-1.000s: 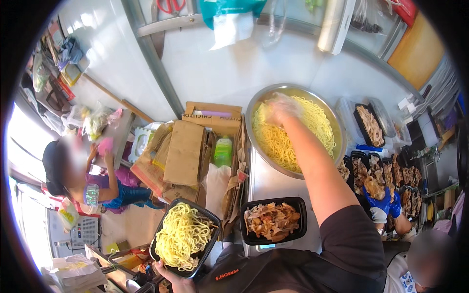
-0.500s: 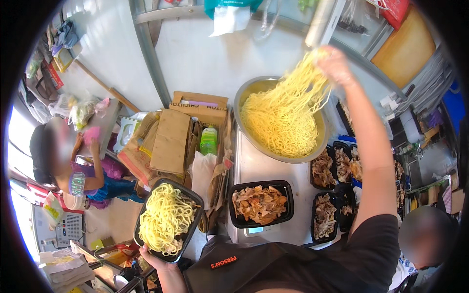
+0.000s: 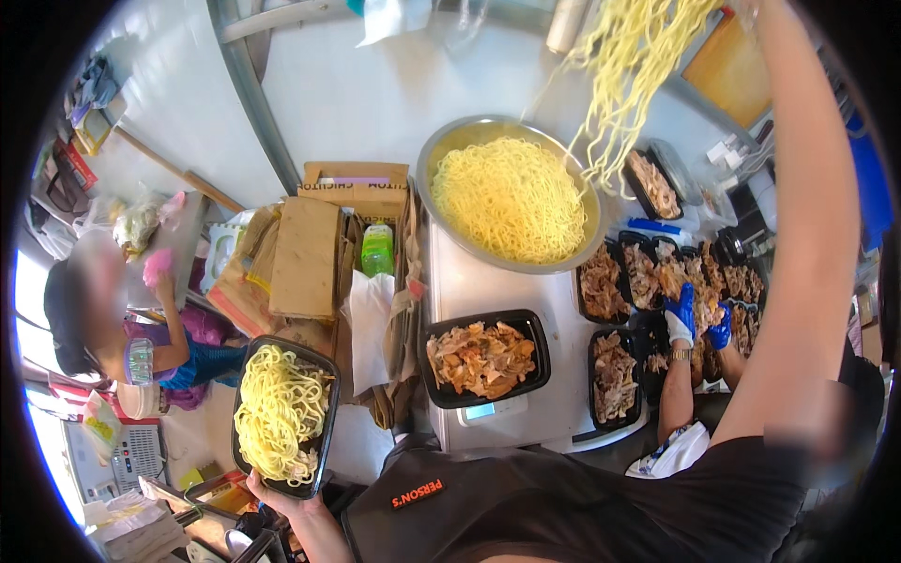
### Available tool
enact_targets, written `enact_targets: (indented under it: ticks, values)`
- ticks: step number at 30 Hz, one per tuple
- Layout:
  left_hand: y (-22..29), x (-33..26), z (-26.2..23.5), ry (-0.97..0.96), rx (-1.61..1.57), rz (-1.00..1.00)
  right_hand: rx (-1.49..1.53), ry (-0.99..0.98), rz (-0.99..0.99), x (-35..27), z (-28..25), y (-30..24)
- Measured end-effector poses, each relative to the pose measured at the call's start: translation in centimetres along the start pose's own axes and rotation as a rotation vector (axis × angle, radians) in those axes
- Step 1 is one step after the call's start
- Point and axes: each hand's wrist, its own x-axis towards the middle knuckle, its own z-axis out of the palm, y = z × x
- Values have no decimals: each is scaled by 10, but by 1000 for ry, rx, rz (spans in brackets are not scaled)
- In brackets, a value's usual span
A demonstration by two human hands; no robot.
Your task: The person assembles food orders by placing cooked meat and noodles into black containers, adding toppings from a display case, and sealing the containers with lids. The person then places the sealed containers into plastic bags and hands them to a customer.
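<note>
My left hand (image 3: 284,500) grips the lower end of a black plastic tray (image 3: 324,441) heaped with yellow noodles (image 3: 272,413); bits of meat show at its edge. High at the upper right, my right hand (image 3: 747,8) is closed on a long bunch of noodles (image 3: 648,70), and the frame's top edge cuts part of the hand off. Loose strands hang down beside a large steel bowl (image 3: 497,125), which holds a mound of noodles (image 3: 511,202). In front of the bowl, a black tray of shredded meat (image 3: 483,361) sits on a small scale (image 3: 497,411).
Several meat trays (image 3: 615,380) line the table's right side, where a co-worker's blue-gloved hands (image 3: 680,314) work. Cardboard boxes (image 3: 314,258) and a green bottle (image 3: 377,251) stand left of the table (image 3: 554,413). At far left another person (image 3: 131,328) holds something pink.
My right hand has lifted the noodles up and rightward out of the bowl. My view has shifted, and the co-worker's gloved hands now show among the trays. My left hand still holds its tray.
</note>
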Motion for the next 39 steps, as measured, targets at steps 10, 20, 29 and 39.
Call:
enact_targets:
  ticks: [10,20,29,39]
  values:
    - [-1,-8,-8,-1,33,-22,-75,-131,-25,-48,-9,-13]
    - [3,-15,-20,40,29,-52,-139,-395,2,-116,1,-31]
    - [8,-7,-37,-55,13,-90,-95,-651,35,-181,25,-42]
    - [6,-15,-25,-8,43,-68,80,-879,-130,-323,92,34]
